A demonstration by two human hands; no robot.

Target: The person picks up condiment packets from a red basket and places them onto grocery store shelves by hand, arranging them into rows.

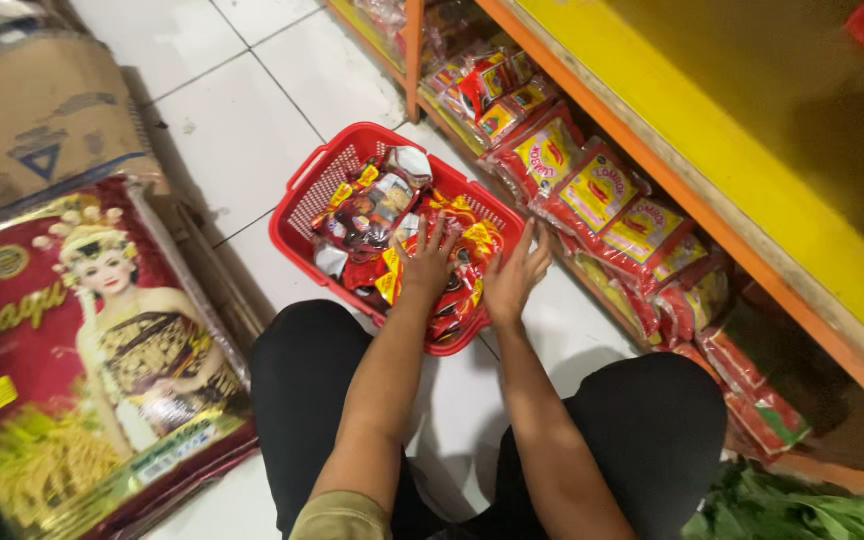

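A red plastic basket (302, 215) sits on the white tiled floor between my knees, filled with red and yellow snack packets (377, 205). My left hand (425, 262) lies flat on the packets inside the basket, fingers spread. My right hand (514, 278) rests at the basket's right rim, fingers apart, touching the packets near the edge. Neither hand clearly grips a packet.
A low shelf (752, 260) on the right holds rows of red and yellow packets (602, 195) under a yellow-orange top. A big red rice sack (82, 340) and a cardboard box (37, 115) stand at the left. Green leaves (792, 510) lie at the bottom right.
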